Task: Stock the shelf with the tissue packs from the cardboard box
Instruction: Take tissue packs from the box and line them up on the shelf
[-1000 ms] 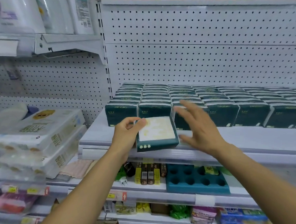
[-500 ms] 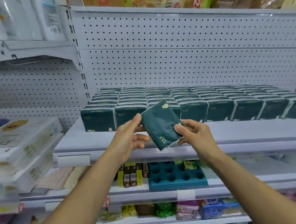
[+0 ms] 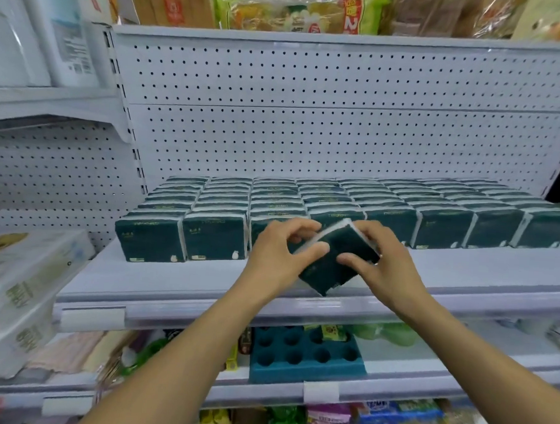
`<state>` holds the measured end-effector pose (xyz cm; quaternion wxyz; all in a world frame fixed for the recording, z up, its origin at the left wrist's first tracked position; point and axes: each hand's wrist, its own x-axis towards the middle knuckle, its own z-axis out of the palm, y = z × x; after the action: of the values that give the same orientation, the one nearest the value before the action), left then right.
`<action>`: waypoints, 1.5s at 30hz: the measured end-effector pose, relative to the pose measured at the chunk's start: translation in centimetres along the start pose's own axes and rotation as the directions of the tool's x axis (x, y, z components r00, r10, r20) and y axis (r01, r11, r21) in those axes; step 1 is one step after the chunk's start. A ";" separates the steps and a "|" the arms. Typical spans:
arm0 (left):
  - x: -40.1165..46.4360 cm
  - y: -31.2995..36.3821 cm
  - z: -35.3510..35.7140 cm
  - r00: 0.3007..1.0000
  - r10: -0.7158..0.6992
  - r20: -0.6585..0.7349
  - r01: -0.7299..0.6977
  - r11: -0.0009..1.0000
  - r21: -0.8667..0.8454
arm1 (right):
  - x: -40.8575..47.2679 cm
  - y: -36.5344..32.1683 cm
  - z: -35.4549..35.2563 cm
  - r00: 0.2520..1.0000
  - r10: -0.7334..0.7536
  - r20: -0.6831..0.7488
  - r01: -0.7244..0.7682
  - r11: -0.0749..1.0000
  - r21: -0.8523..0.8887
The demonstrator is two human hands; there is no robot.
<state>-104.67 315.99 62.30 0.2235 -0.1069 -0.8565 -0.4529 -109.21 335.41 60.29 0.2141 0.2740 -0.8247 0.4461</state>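
A dark green tissue pack [image 3: 329, 269] is tilted on one corner above the front of the white shelf [image 3: 176, 281]. My left hand [image 3: 277, 254] grips its left side and my right hand [image 3: 378, 267] grips its right side. Behind them, several rows of matching green tissue packs [image 3: 441, 226] stand across the shelf, with one front slot hidden behind my hands. The cardboard box is not in view.
A bare strip of shelf runs in front of the packs. White perforated back panel [image 3: 309, 131] rises behind. Large white tissue bundles [image 3: 14, 294] jut out at the left. Below sits a teal holed tray [image 3: 306, 356]. Snack bags [image 3: 284, 12] fill the top shelf.
The pack was first in my left hand alone, label up; my right hand joined it, and both hands turned it and moved it forward toward the front row. The view has shifted right.
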 end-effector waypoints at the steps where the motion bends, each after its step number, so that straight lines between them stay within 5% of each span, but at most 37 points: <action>1: 0.3 -0.7 0.0 1.000 -0.012 -0.013 0.012 1.000 0.029 | 0.1 1.0 -0.4 0.997 0.063 -0.034 -0.060 0.996 0.070; 4: 1.0 -3.5 -0.9 0.997 0.028 -0.075 -0.005 0.956 0.292 | 0.5 3.9 -1.3 0.959 0.244 -0.145 -0.219 0.961 0.167; 8: 2.6 -6.4 -1.6 0.996 0.072 -0.055 -0.037 0.877 0.480 | 1.4 6.6 -0.7 0.924 0.369 -0.102 -0.351 0.923 0.159; 12: 4.2 -7.3 -1.6 0.992 0.125 0.013 -0.092 0.646 0.758 | 3.0 7.2 0.5 0.934 0.332 -0.131 -0.339 0.940 -0.036; 28: 5.2 -7.7 -0.9 0.992 0.121 0.020 -0.086 0.571 0.817 | 4.9 7.1 1.5 0.950 0.290 -0.117 -0.313 0.876 -0.366; 37: 1.3 -5.0 -0.1 0.957 0.256 -0.137 -0.051 0.613 0.788 | 2.0 5.1 0.7 0.960 -0.233 -0.153 0.121 0.842 -0.526; 45: -8.1 -3.5 0.8 0.961 0.148 -0.233 0.070 0.686 0.724 | -3.9 1.4 2.8 0.922 -0.386 -0.006 0.354 0.852 -0.386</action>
<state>-99.14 314.80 55.49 0.3728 0.0353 -0.9236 -0.0823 -107.49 334.64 55.67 0.3787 0.3624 -0.8169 0.2406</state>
